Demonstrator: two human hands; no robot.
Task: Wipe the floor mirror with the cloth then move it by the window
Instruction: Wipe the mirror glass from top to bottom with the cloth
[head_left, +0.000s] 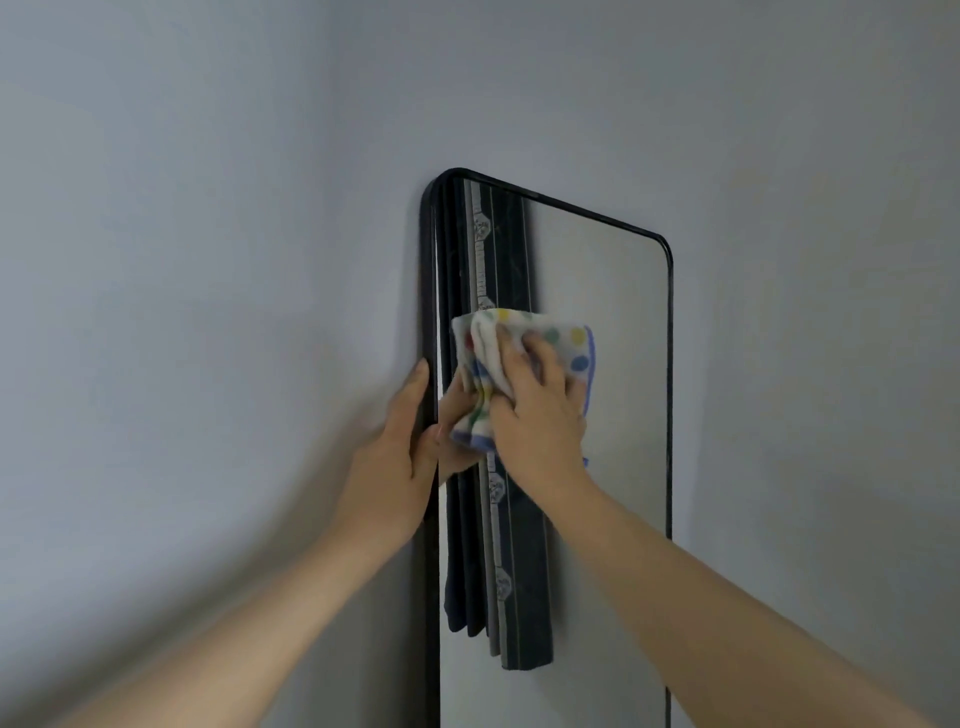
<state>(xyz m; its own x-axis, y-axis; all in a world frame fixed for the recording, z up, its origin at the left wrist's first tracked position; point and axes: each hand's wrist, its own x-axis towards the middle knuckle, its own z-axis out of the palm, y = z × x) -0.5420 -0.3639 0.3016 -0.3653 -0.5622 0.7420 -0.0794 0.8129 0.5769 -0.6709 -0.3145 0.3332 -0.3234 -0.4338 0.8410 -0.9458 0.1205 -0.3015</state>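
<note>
Grey-white wall (208, 208) filled most of the view. Against it stood the floor mirror (623, 322), with its long axis upright. The rounded top corners sat well above both grips and the lower end ran out of view below them. A thin black frame (670, 364) edged the glass, which faced the person. A dark pleated curtain reflection (498, 249) ran down the glass above and below the right grip, nearer the left edge.

The cloth (566, 343) was white with coloured dots and a blue hem. It lay bunched against the glass under the right grip (535, 410), whose bent fingers dug into it and pressed it flat to the mirror. Just to the left, the left grip (395, 457) was closed round the frame's left edge, thumb lying up along it.
</note>
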